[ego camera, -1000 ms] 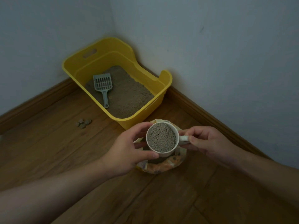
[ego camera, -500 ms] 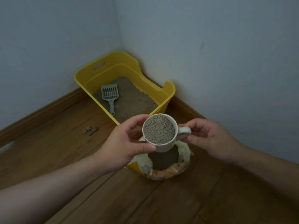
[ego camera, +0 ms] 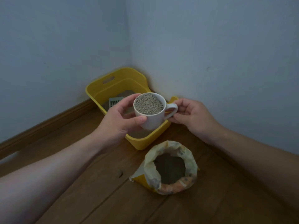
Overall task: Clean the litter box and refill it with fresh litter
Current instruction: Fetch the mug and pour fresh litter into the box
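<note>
A white mug (ego camera: 153,120) brimming with grey litter is held upright over the near end of the yellow litter box (ego camera: 113,84), which stands in the room's corner. My left hand (ego camera: 119,120) grips the mug's body, thumb on the near side and fingers behind. My right hand (ego camera: 192,117) pinches the mug's handle. A grey slotted scoop (ego camera: 114,101) lies in the box on old litter, mostly hidden behind my left hand. The open litter bag (ego camera: 169,167) stands on the floor below the mug, its mouth rolled down.
Wooden floor (ego camera: 80,183) with a brown skirting board (ego camera: 48,125) runs along both grey walls, which close in the box at the back and right. A dark knot marks a plank left of the bag.
Both hands have lifted the full mug off the bag and carried it forward over the litter box. The view has tilted up, so the small clumps on the floor are out of sight.
</note>
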The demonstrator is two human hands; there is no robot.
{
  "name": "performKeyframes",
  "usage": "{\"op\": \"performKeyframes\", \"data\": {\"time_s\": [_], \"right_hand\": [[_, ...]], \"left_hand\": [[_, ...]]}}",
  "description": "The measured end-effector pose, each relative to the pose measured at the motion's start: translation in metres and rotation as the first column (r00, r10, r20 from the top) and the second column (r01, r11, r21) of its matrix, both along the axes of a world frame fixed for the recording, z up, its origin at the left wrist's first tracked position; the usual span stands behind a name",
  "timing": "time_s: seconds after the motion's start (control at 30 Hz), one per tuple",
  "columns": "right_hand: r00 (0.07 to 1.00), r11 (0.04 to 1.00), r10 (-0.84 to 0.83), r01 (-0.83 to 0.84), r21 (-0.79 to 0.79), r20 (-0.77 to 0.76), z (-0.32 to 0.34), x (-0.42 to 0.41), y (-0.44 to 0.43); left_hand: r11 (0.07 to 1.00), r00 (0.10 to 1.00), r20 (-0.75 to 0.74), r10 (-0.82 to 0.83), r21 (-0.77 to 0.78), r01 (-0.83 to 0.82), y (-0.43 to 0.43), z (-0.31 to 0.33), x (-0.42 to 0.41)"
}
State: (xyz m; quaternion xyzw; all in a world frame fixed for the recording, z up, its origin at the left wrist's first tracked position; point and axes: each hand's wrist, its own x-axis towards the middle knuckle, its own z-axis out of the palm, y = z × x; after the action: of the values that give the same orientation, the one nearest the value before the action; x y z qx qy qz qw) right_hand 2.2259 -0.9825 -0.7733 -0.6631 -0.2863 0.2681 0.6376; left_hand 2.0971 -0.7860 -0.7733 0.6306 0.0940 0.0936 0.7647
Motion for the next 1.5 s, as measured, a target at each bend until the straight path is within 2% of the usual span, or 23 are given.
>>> {"op": "performKeyframes", "data": {"time_s": [0.17, 0.43, 0.7, 1.07, 1.23, 1.5], "right_hand": [[0.999, 0.999, -0.041, 0.041, -0.007, -0.001, -0.01, 0.016, 0.03], [0.995, 0.996, -0.087, 0.087, 0.007, -0.057, -0.042, 0.047, 0.071], [0.992, 0.991, -0.112, 0.107, -0.077, -0.058, -0.076, 0.064, 0.092], [0.996, 0.964, -0.09, 0.088, -0.252, 0.002, -0.101, 0.08, 0.099], [0.998, 0.951, -0.064, 0.066, -0.302, 0.018, -0.101, 0.086, 0.099], [1.0, 0.942, -0.016, 0.014, -0.334, -0.005, -0.099, 0.094, 0.095]], "left_hand": [[0.999, 0.999, -0.025, 0.022, -0.023, -0.022, 0.024, -0.013, 0.019], [0.985, 0.985, -0.111, 0.133, -0.091, -0.144, 0.047, -0.037, 0.048], [0.963, 0.952, -0.213, 0.219, -0.108, -0.245, 0.062, -0.076, 0.066], [0.963, 0.881, -0.392, 0.266, 0.071, -0.26, 0.066, -0.089, 0.071], [0.968, 0.889, -0.393, 0.235, 0.182, -0.175, 0.065, -0.087, 0.074], [0.964, 0.887, -0.388, 0.251, 0.179, -0.195, 0.065, -0.08, 0.076]]}}
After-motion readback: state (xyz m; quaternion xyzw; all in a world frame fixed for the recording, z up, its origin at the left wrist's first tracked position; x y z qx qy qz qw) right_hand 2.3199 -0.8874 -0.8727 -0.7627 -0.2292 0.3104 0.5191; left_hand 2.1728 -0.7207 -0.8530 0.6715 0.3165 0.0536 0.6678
